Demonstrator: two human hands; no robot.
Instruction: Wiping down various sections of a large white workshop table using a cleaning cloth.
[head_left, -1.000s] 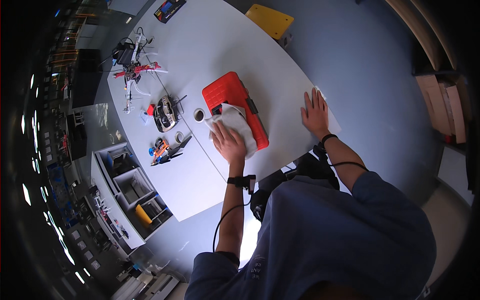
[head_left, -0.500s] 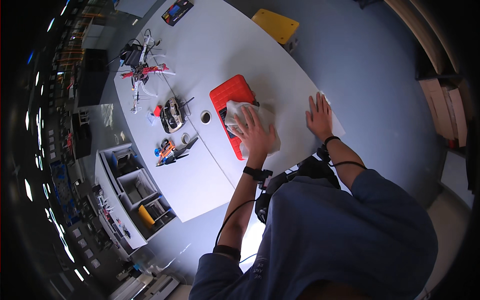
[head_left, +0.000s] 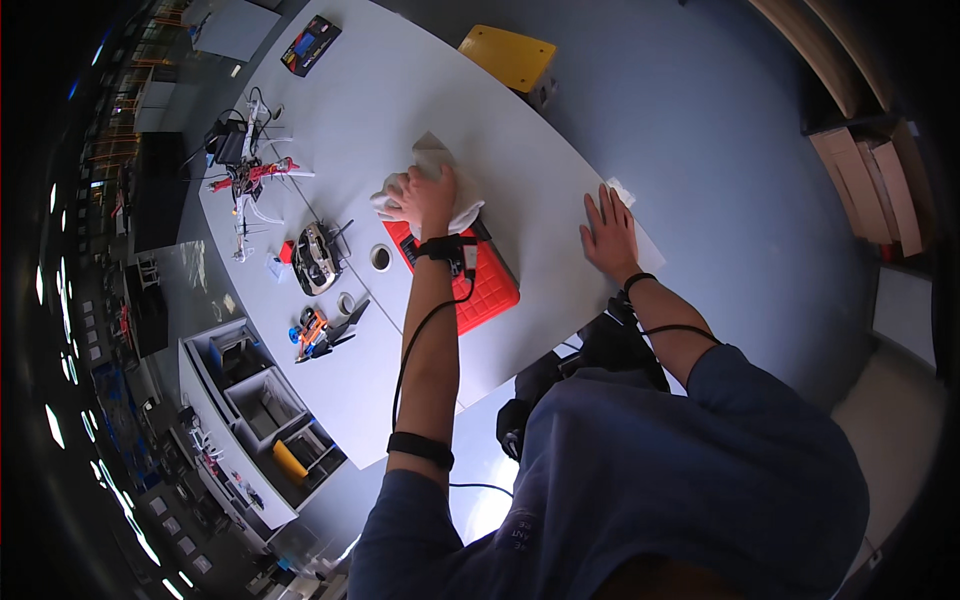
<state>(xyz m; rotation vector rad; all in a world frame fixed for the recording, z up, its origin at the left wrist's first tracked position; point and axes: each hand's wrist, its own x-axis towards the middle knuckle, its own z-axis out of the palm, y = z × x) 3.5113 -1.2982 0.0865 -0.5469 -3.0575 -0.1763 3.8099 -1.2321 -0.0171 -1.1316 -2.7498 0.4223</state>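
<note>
A pale cloth (head_left: 466, 214) is bunched under my left hand (head_left: 425, 200), whose bent fingers grip it. The cloth lies over the far end of a red case (head_left: 482, 292) with a quilted surface and a dark side. My wrist and forearm hide part of that case. Over at the right edge of the white table (head_left: 400, 90), my right hand (head_left: 608, 237) rests flat with its fingers spread. Something white, like a crumpled tissue (head_left: 623, 190), shows beside its fingertips.
Left of the case are a round hole (head_left: 380, 257), a tape roll (head_left: 346, 303), a dark controller-like device (head_left: 318, 260) and a small orange device (head_left: 314, 333). A red-and-white drone (head_left: 250, 178) stands farther off. Beyond are a black box (head_left: 311, 46) and a yellow stool (head_left: 508, 58).
My left hand has moved away from me with the cloth, from the case's middle to its far end. More of the case's near part shows. My right hand stays on the table edge.
</note>
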